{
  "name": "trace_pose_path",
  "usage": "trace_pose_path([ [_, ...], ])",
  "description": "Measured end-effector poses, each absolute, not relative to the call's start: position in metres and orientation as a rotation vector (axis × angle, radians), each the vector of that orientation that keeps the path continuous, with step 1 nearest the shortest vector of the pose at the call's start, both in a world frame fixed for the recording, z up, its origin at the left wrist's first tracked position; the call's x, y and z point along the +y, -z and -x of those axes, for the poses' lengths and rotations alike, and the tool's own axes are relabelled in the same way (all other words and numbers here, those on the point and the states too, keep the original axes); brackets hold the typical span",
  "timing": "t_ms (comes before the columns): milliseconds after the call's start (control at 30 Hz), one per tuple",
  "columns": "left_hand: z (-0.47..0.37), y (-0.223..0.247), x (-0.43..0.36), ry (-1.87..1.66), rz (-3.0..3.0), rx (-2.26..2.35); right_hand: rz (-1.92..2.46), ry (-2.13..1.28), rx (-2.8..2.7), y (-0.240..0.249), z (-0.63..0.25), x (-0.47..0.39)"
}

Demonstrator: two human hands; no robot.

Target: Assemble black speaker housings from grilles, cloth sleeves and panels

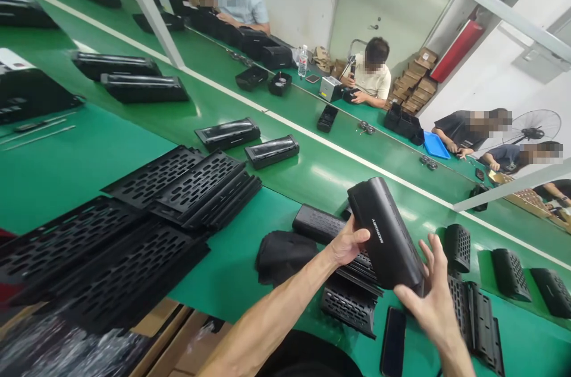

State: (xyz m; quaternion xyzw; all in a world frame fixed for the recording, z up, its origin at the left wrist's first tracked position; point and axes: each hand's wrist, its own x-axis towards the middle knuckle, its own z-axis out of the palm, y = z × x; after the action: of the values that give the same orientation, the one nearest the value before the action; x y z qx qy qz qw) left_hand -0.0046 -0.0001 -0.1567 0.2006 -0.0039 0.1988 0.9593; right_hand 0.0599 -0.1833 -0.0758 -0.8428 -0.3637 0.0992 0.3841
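Observation:
My left hand (pixel 350 241) is closed on a long black plastic casing (pixel 382 228) with rounded edges and the white letters MERKURY, tilted above the green table. Its thumb presses the lettered face; the other fingers are hidden behind. By the casing's lower right end is my right hand (pixel 430 285), fingers spread and thumb close to the bottom edge. Whether that thumb touches the casing, I cannot tell. Underneath lie a slotted black cover (pixel 350 305) and another black casing (pixel 314 225). A dark cloth-like bundle (pixel 285 255) rests beside my left forearm.
Slotted black panels (pixel 187 187) are stacked at left. A phone (pixel 393 341) lies near my right wrist, and more slotted covers (pixel 484 323) to the right. Black casings (pixel 273 151) sit along the green conveyor (pixel 321 172). Several people work across it. White frame posts (pixel 149 8) cross the view.

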Motion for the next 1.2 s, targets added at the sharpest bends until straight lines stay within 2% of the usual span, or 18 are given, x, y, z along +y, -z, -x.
trace_pose_path([
  [133, 0.003, 0.153, 0.0, -0.462, -0.436, 0.024, 2.074, 0.172, -0.831, 0.115, -0.034, -0.17],
  [233, 0.003, 0.155, 0.013, -0.39, -0.544, 0.012, 2.0, 0.303, -0.815, 0.115, -0.039, -0.165],
  [333, 0.008, 0.144, 0.051, -0.345, -0.738, -0.027, 2.048, 0.16, -0.731, 0.098, -0.053, -0.181],
  [467, 0.02, 0.107, 0.1, -0.379, -1.097, -0.14, 2.071, -0.071, -0.727, 0.077, -0.061, -0.209],
  [633, 0.025, 0.08, 0.104, -0.256, -1.283, -0.255, 2.007, -0.147, -0.747, 0.065, -0.059, -0.217],
  [1033, 0.024, 0.106, 0.085, -0.482, -1.146, -0.149, 2.004, -0.217, -0.823, 0.052, -0.081, -0.21],
  [1200, 0.021, 0.118, 0.068, -0.591, -0.84, -0.116, 1.763, -0.222, -0.84, 0.072, -0.088, -0.205],
])
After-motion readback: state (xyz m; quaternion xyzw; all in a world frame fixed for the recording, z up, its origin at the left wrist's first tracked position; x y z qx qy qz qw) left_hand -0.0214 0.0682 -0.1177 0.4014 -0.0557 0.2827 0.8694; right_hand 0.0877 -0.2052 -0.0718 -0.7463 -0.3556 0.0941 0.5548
